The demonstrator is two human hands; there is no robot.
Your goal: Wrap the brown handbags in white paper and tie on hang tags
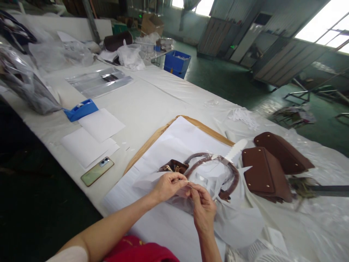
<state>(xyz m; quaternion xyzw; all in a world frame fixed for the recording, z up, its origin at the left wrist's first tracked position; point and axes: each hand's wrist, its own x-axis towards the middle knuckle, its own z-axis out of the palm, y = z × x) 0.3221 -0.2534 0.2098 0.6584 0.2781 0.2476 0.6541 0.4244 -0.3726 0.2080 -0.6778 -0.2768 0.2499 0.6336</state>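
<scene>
Red garment [141,251]: bottom edge of view, under the two bare forearms.

Right hand [203,209]: fingers closed, thumb and forefinger pinched on a thin pale strip [188,185]; the strip is too small to identify.

Left hand [169,185]: pinched on the same strip, its fingertips meeting those of the right hand.

White wrapping paper [240,222]: crumpled, directly beneath both hands, folded about a brown handbag [174,166].

Brown handbag: mostly covered. Curved handle [215,158] arches clear of the paper, sleeved in clear film. Rests on flat white sheeting over a tan board [152,140].

Two more brown bags, [265,174] and [283,153]: lying on their sides just right of the wrapped one.

Phone [97,171]: flat on the surface [152,98], left of the hands, camera lenses up.

Loose white sheets [89,142]: overlapping, just beyond the phone.

Blue tape dispenser [81,109]: touching the far corner of the sheets.

Clear plastic sleeves [100,82]: laid flat, farther along the surface.

Blue crate [177,62]: on the green floor past the far end.
</scene>
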